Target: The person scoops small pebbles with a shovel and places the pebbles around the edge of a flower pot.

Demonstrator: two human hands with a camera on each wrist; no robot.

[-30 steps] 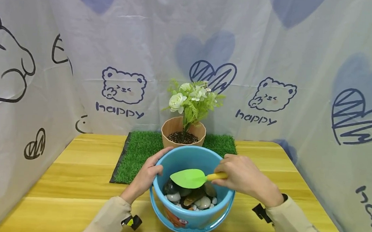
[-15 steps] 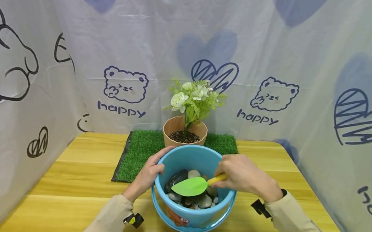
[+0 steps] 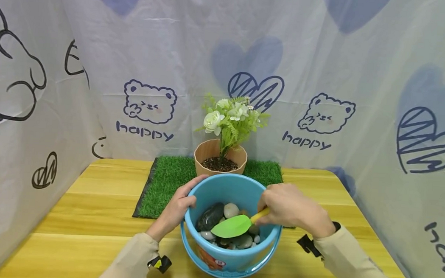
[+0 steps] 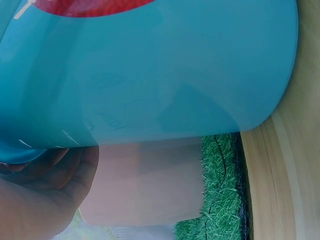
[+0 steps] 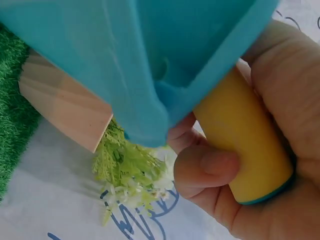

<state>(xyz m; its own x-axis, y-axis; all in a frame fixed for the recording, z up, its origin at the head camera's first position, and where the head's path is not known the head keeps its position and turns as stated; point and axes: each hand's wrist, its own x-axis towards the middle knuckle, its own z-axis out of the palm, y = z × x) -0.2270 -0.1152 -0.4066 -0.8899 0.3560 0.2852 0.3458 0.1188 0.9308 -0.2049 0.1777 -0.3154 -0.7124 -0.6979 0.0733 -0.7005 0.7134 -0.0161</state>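
A blue bucket (image 3: 230,263) stands on the wooden table with stones (image 3: 211,217) of several sizes inside, dark and pale. My left hand (image 3: 176,208) grips its rim on the left, thumb over the edge and fingers along the outside. At the right rim, my right hand (image 3: 289,207) holds a toy trowel by its yellow handle (image 5: 245,135), fingers curled round it. The trowel's green blade (image 3: 233,226) slants down to the left inside the bucket, overlapping the stones. The blade's underside is hidden in the head view.
Behind the bucket, a beige flowerpot (image 3: 203,152) with white flowers (image 3: 225,113) and dark soil stands on a green artificial grass mat (image 3: 162,182). The yellow wooden table (image 3: 88,207) extends to both sides. Patterned white cloth (image 3: 197,48) encloses the back and sides.
The trowel blade has moved down and slightly right, deeper among the stones. More stones show at the left and back of the bucket. The left hand keeps its place on the rim.
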